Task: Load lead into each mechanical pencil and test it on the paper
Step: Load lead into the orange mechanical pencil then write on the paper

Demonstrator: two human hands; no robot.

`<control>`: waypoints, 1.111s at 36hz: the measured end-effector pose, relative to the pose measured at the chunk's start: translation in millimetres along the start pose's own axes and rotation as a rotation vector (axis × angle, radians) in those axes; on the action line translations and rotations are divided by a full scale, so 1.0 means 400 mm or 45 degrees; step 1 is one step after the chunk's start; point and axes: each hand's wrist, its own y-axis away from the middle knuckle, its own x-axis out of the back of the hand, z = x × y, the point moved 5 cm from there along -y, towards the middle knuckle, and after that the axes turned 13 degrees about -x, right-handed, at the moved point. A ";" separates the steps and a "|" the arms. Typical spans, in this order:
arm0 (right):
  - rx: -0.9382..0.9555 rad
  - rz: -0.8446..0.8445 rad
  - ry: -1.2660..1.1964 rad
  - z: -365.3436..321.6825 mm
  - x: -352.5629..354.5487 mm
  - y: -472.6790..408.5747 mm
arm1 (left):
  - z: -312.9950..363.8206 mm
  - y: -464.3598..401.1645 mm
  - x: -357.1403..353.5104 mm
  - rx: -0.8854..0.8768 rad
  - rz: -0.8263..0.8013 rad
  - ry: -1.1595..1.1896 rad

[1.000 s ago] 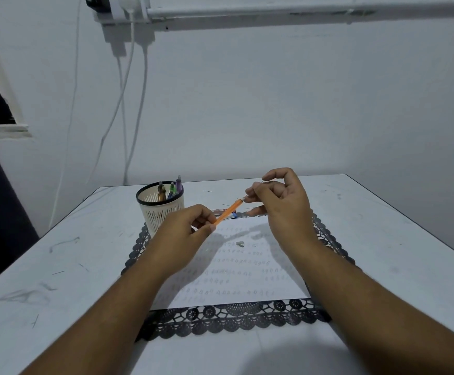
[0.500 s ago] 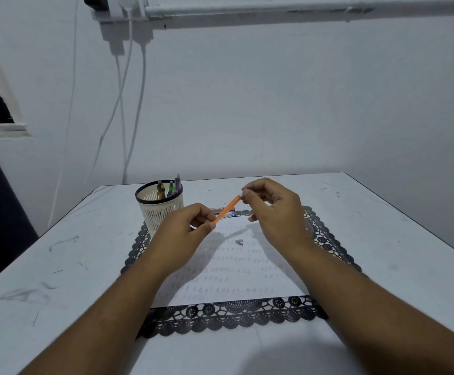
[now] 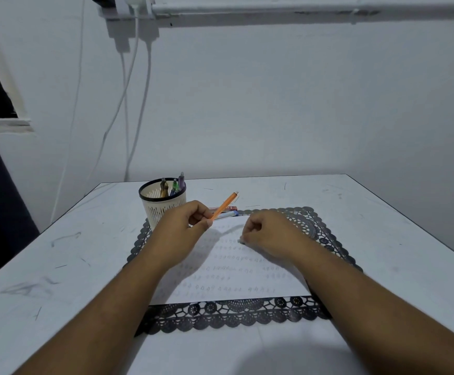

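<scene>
Over the paper (image 3: 236,269), the right hand (image 3: 267,234) had dropped from the orange pencil (image 3: 224,205) to pinch the small cap (image 3: 241,241), suggesting recapping next, while the left hand (image 3: 185,228) gripped the pencil.

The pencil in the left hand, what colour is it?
Orange, with a pale end: the pencil shows best in the head view.

Just one view here, a wide-angle head cam looking forward and down over the table (image 3: 355,212) from its near edge. It sits close enough that both forearms fill the bottom of the shot, and it faces the wall (image 3: 274,104) behind the table's far edge. No second view to overlap with.
</scene>
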 end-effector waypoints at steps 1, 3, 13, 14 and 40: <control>-0.006 -0.015 0.010 0.003 -0.003 0.000 | 0.001 0.001 0.000 0.003 -0.002 -0.011; 0.014 0.007 0.124 -0.002 -0.004 -0.001 | 0.004 0.001 0.001 0.004 -0.001 -0.020; 0.074 0.050 0.334 -0.030 -0.007 0.005 | 0.006 0.003 -0.001 0.007 -0.050 -0.035; 0.077 0.058 0.335 -0.032 -0.006 0.008 | 0.005 0.004 -0.002 0.011 -0.056 -0.041; 0.149 0.092 -0.148 -0.038 0.042 0.001 | 0.009 0.010 -0.009 0.019 -0.137 -0.117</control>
